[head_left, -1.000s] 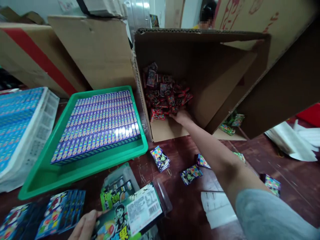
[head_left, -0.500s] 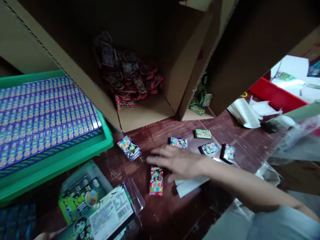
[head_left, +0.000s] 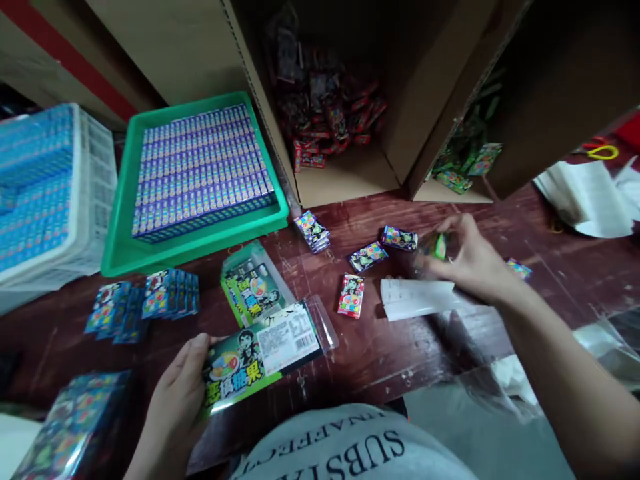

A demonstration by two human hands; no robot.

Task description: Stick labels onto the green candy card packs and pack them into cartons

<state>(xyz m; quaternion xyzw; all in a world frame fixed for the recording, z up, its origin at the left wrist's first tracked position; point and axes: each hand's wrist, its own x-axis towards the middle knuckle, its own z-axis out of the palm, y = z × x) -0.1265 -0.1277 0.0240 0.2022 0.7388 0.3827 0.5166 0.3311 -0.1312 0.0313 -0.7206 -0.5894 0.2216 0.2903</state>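
Note:
My left hand (head_left: 183, 380) grips the left end of a flat, clear-plastic candy package (head_left: 235, 367) with a green and black printed front and a white barcode label. My right hand (head_left: 470, 257) is closed on a small candy box (head_left: 439, 247), blurred, with a green patch showing. Left of it lie two small purple candy boxes (head_left: 369, 256), a red candy box (head_left: 351, 295) and a small stack of purple boxes (head_left: 313, 231). White paper (head_left: 415, 298) lies just below the right hand. A second clear package (head_left: 256, 287) rests behind the held one.
A green tray (head_left: 195, 257) holds rows of purple boxes; a white basket (head_left: 93, 173) holds blue ones. Blue packs (head_left: 170, 293) lie at left. Open cartons (head_left: 345, 187) with red and green boxes stand at the back. Yellow-handled scissors (head_left: 603, 152) are at far right.
My right hand has moved from above the red box to the right and closed on a small box. The view has shifted, bringing my left hand, the white basket and blue packs into sight.

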